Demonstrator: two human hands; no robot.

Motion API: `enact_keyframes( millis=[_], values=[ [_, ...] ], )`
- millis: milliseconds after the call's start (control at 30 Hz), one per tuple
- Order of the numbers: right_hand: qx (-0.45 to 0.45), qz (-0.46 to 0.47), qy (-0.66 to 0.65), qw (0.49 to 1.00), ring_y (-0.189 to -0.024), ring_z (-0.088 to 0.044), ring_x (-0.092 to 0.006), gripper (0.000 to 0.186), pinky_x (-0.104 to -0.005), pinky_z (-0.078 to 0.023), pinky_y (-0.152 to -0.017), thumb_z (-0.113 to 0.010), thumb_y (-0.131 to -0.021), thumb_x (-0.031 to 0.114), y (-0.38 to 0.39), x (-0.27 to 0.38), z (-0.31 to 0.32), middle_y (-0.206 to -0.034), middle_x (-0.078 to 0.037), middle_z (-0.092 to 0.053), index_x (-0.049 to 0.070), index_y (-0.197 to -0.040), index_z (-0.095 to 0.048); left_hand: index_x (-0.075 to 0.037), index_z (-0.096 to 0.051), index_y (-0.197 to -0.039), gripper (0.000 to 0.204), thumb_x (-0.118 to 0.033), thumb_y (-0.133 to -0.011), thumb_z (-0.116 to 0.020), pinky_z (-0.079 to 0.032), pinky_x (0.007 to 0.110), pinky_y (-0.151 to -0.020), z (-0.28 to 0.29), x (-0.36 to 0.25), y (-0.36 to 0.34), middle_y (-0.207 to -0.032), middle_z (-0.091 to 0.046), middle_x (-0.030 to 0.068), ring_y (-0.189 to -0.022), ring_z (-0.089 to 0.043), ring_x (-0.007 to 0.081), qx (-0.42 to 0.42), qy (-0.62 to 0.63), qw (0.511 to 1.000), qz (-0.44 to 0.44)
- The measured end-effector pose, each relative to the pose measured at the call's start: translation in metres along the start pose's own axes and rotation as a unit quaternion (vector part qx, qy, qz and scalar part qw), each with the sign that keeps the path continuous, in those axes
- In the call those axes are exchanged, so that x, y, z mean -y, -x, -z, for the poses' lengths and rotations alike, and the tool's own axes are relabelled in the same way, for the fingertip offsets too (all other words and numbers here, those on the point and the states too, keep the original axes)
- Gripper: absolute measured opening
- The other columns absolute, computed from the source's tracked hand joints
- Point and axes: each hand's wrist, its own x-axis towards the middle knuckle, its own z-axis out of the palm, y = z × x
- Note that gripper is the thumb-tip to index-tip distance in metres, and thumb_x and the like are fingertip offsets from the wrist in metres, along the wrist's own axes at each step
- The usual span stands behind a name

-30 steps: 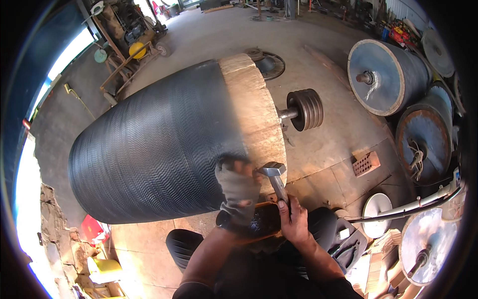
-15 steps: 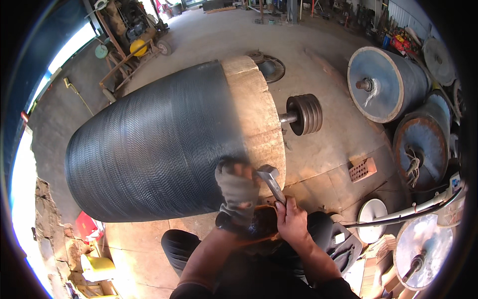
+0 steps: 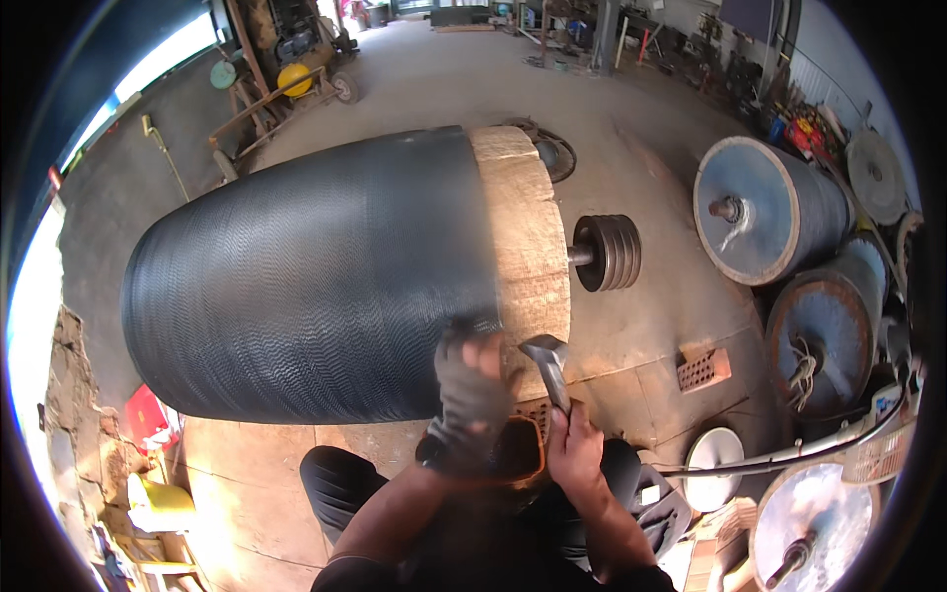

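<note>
A large drum (image 3: 306,266) wrapped in ridged black rubber lies across the middle, with a pale tan band (image 3: 523,227) at its right end. My left hand (image 3: 464,385), in a grey glove, is curled at the drum's lower surface near that band; what it holds, if anything, is hidden and blurred. My right hand (image 3: 574,444) grips a steel hammer (image 3: 552,367) by the handle, its head just right of the left fingers, over the band. Below my hands is a dark, orange-rimmed object (image 3: 523,444), partly hidden.
A grooved pulley (image 3: 610,254) sits on the drum's axle. Steel rollers (image 3: 745,212) line the right, with a brick (image 3: 702,369) and a disc (image 3: 712,469) nearer. A wheeled cart (image 3: 296,79) stands upper left; a yellow container (image 3: 158,503) is lower left.
The view has shifted, so most of the background sits lower in the picture. Both my hands still stay beside the band; the hammer has moved slightly relative to the left fingers.
</note>
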Motion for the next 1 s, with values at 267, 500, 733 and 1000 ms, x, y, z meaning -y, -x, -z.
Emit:
enact_keyframes(
  millis=[267, 500, 733, 1000],
  values=[
    [0.007, 0.014, 0.011, 1.000, -0.063, -0.066, -0.0466, 0.020, -0.0521, -0.052, -0.055, -0.060, -0.104, 0.018, -0.004, -0.004, -0.010, -0.069, -0.020, -0.064, -0.001, -0.106, -0.057, -0.004, -0.074, -0.107, 0.037, -0.036, -0.089, -0.071, -0.053, 0.051, -0.086, -0.023, 0.008, 0.151, -0.112, -0.066, 0.0147, -0.099, -0.066, 0.0372, 0.307, 0.047, 0.950, 0.043],
    [-0.042, 0.025, 0.014, 0.999, -0.058, -0.066, -0.0451, 0.021, -0.0530, -0.051, -0.053, -0.062, -0.104, 0.022, 0.007, -0.007, -0.014, -0.062, -0.020, -0.063, 0.002, -0.101, -0.057, -0.005, -0.077, -0.092, 0.029, -0.032, -0.090, -0.064, -0.053, 0.049, -0.076, -0.008, 0.004, 0.138, -0.099, -0.069, 0.0137, -0.093, -0.068, 0.0360, 0.435, 0.053, 0.899, -0.017],
    [-0.105, 0.137, -0.019, 0.985, -0.059, -0.062, -0.0399, 0.021, -0.0412, -0.048, -0.052, -0.056, -0.105, 0.019, 0.014, -0.013, -0.008, -0.071, -0.020, -0.061, -0.001, -0.105, -0.063, -0.004, -0.072, -0.102, 0.038, -0.037, -0.096, -0.054, -0.054, 0.045, -0.081, 0.003, 0.005, 0.145, -0.100, -0.068, 0.0142, -0.092, -0.068, 0.0303, 0.312, 0.119, 0.942, 0.003],
    [-0.115, 0.034, -0.138, 0.983, -0.077, -0.069, -0.0414, 0.018, -0.0456, -0.054, -0.062, -0.059, -0.101, 0.013, 0.029, -0.025, -0.014, -0.086, -0.024, -0.067, -0.001, -0.105, -0.069, -0.003, -0.071, -0.098, 0.058, -0.059, -0.081, -0.072, -0.055, 0.046, -0.074, 0.009, -0.002, 0.132, -0.102, -0.068, 0.0204, -0.087, -0.069, 0.0342, 0.373, 0.088, 0.923, -0.029]
  ],
)
